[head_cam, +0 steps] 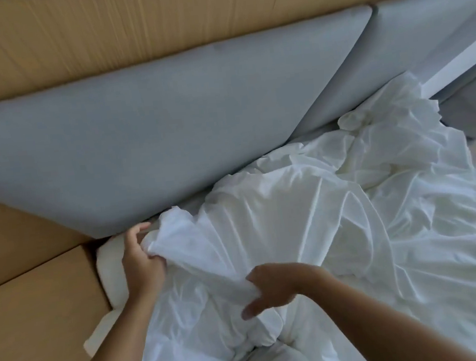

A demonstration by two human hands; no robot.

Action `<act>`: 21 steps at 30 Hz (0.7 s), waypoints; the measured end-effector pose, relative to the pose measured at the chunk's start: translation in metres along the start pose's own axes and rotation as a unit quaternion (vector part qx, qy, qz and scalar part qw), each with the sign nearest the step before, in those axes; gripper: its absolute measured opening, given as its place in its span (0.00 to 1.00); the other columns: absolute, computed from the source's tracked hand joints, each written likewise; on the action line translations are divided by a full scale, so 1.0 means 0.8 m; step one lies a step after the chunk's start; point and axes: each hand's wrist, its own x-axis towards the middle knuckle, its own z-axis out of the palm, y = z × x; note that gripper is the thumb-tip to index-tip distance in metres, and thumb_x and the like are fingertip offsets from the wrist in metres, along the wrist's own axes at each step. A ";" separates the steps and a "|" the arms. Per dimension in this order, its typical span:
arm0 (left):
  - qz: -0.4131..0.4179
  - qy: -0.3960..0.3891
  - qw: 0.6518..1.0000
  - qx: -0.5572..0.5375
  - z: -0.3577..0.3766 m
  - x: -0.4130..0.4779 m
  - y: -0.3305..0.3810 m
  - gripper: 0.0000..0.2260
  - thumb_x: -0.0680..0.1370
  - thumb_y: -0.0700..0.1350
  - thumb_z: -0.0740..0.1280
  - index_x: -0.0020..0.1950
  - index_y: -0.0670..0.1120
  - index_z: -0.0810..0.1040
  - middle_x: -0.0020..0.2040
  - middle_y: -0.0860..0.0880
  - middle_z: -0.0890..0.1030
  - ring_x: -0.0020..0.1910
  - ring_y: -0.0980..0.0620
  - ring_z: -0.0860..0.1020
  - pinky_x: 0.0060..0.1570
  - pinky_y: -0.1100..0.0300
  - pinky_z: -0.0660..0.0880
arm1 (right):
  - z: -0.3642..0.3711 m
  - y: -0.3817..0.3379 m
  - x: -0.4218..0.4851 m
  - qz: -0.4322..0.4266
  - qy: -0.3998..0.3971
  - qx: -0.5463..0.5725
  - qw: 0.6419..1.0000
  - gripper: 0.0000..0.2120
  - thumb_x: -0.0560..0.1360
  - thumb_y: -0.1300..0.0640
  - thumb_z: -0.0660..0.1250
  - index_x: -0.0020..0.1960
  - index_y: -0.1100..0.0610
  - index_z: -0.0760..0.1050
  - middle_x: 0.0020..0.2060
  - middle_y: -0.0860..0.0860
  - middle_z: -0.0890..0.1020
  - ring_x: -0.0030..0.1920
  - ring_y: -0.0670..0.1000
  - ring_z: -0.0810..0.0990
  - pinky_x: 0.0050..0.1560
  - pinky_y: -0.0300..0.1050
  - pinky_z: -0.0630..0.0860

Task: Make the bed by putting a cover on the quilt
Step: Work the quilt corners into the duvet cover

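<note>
A crumpled white quilt cover (306,202) lies spread over the bed, bunched toward the far right. My left hand (140,264) grips an edge fold of the cover near the bed's top left corner, close under the headboard. My right hand (274,285) pinches the same edge a little farther along, thumb below the cloth. Between my two hands the edge runs as a taut band. Padded white quilt (188,332) shows beneath the cover at the lower middle. How far the quilt sits inside the cover is hidden by the folds.
Two grey padded headboard cushions (109,141) lean against a wooden wall panel (98,33). A wooden bedside unit (40,318) stands at the left, tight against the mattress corner. A white ledge (460,68) crosses the far right.
</note>
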 end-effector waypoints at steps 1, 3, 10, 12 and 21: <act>0.007 -0.034 0.999 -0.011 0.007 -0.003 0.005 0.18 0.71 0.43 0.67 0.61 0.51 0.74 0.58 0.53 0.79 0.54 0.53 0.78 0.52 0.62 0.71 | -0.015 -0.002 -0.003 -0.014 -0.019 0.025 0.999 0.19 0.73 0.36 0.71 0.47 0.52 0.76 0.44 0.50 0.82 0.43 0.51 0.79 0.46 0.45 0.75; 0.033 -0.105 0.994 -0.005 0.011 -0.010 0.010 0.18 0.71 0.45 0.68 0.62 0.52 0.77 0.57 0.58 0.81 0.55 0.58 0.79 0.54 0.63 0.74 | -0.054 0.003 0.013 -0.033 0.149 0.091 0.984 0.15 0.75 0.38 0.70 0.44 0.50 0.78 0.44 0.50 0.81 0.45 0.50 0.79 0.49 0.45 0.76; 0.153 -0.251 0.930 0.220 -0.015 -0.036 0.007 0.09 0.66 0.38 0.68 0.39 0.52 0.77 0.43 0.58 0.74 0.41 0.55 0.76 0.38 0.64 0.71 | -0.175 0.070 0.156 0.091 0.435 -0.054 0.894 0.20 0.78 0.48 0.67 0.69 0.47 0.73 0.68 0.51 0.74 0.68 0.58 0.71 0.65 0.54 0.67; 0.162 -0.235 0.919 0.272 -0.027 -0.041 -0.003 0.20 0.66 0.31 0.70 0.38 0.57 0.71 0.43 0.59 0.71 0.44 0.56 0.73 0.40 0.63 0.70 | -0.174 0.093 0.177 0.145 0.339 -0.075 0.927 0.35 0.75 0.48 0.69 0.79 0.46 0.58 0.70 0.55 0.72 0.70 0.59 0.70 0.67 0.56 0.67; 0.061 -0.071 0.973 0.213 -0.006 -0.040 0.007 0.16 0.71 0.30 0.70 0.49 0.49 0.75 0.44 0.53 0.79 0.42 0.58 0.77 0.38 0.70 0.71 | -0.091 0.161 0.110 0.074 0.162 -0.132 0.975 0.15 0.76 0.50 0.67 0.60 0.56 0.77 0.60 0.56 0.79 0.61 0.59 0.78 0.57 0.48 0.75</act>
